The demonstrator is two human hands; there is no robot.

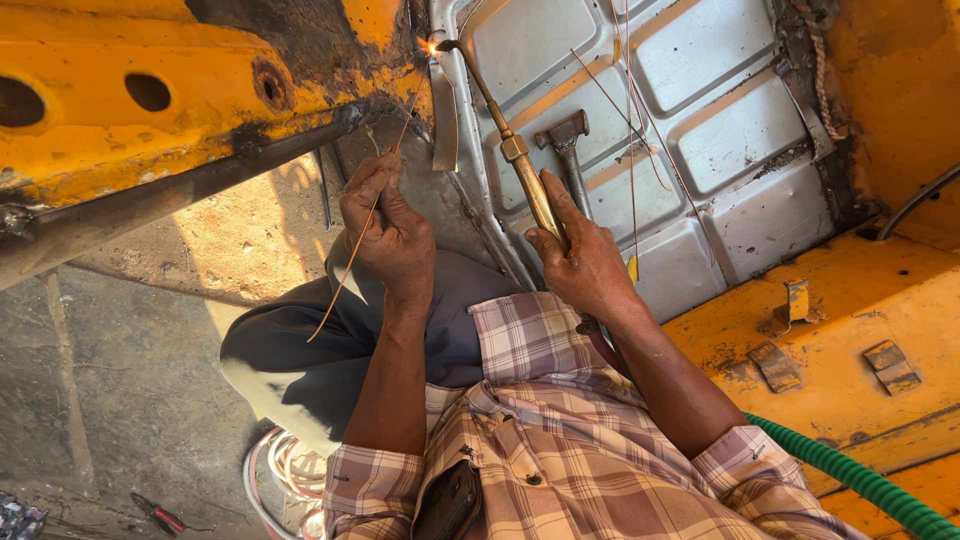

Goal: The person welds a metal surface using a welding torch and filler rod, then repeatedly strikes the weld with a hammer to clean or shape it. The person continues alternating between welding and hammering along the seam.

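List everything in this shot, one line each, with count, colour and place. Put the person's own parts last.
torch: one, brass, held in the right hand, flame at the tip by the yellow panel edge
filler rod: one, thin, coppery, in the left hand, running up to the flame
yellow body panel: one, rusty yellow, upper left
grey ribbed sheet: one, pale grey, upper right
hammer: one, dark metal, lying on the grey sheet
loose rods: a few, thin, on the grey sheet
green hose: one, lower right
pliers: one, red handles, on the floor, lower left
left hand: pinches the rod
right hand: grips the torch
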